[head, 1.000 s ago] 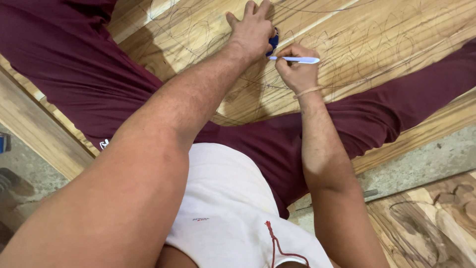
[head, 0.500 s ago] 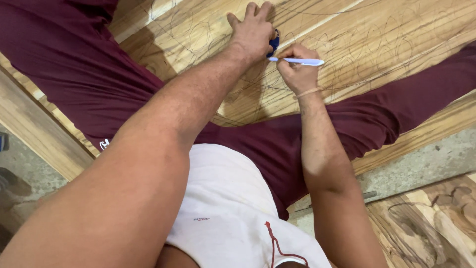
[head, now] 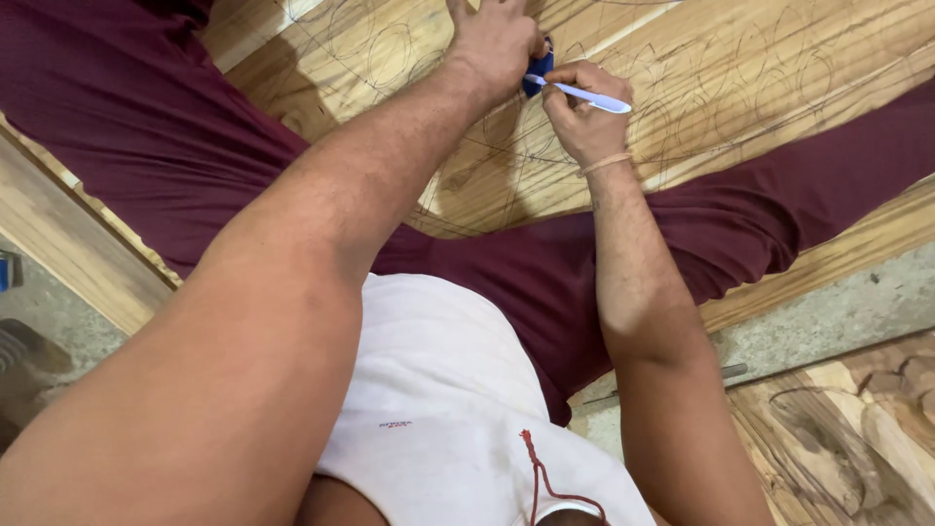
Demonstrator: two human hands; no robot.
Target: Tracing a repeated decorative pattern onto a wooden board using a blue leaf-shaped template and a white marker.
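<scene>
Warm, even light; soft arm shadows on the wood; sharp, wide-angle stretch at edges.

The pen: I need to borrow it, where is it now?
In the head view, the pen is top centre, held in the right hand, beside the left hand pressed on the pencilled wooden board.

Single head-worn view, looking steeply down, close over arms (head: 321, 253) and wooden board (head: 740, 78)
</scene>
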